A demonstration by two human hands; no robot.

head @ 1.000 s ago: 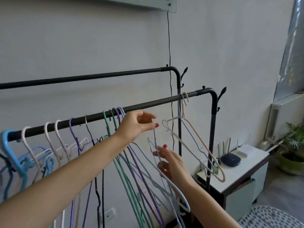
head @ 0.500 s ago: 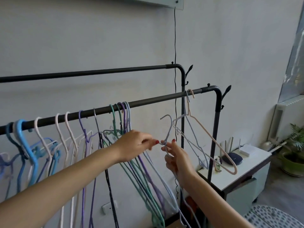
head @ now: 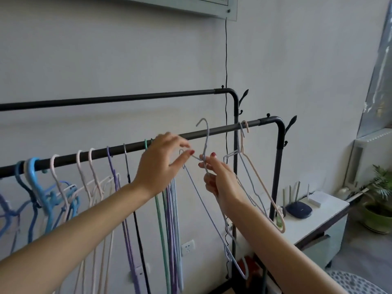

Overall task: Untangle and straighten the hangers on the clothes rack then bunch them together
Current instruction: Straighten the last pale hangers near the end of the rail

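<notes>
**Ana:** One hanger was off the rail just then, the pale blue wire hanger [head: 205, 145]. How did you judge it would handle?

**Ben:** Light and thin, I'd say, and springy rather than rigid. A coated wire like that probably gives when twisted, so it wanted a hold at the neck, just below the hook, where the wire is doubled and stiffest.

**Ana:** Is that where the hands were?

**Ben:** Near enough. The right hand [head: 220, 181] had its fingers curled round the neck just under the front rail [head: 222, 130], thumb and forefinger pinching the wire. The left hand [head: 161, 162] was beside it, thumb and forefinger closed on the shoulder end, the other fingers spread loosely.

**Ana:** And the hook?

**Ben:** Raised above the front rail, not yet over it. The body slanted down below the rail toward the rack's right post.

**Ana:** What did it look like?

**Ben:** Slim, lilac-blue, with a notched shoulder. Its lower end seemed to cross the bunched hangers [head: 169, 209] hanging under the front rail behind the left hand, though I couldn't tell whether it was actually caught.

**Ana:** Others?

**Ben:** A pink hanger [head: 262, 183] and a grey one hung tilted from the front rail's right end; blue hangers [head: 37, 183] sat crowded at its left end.
</notes>
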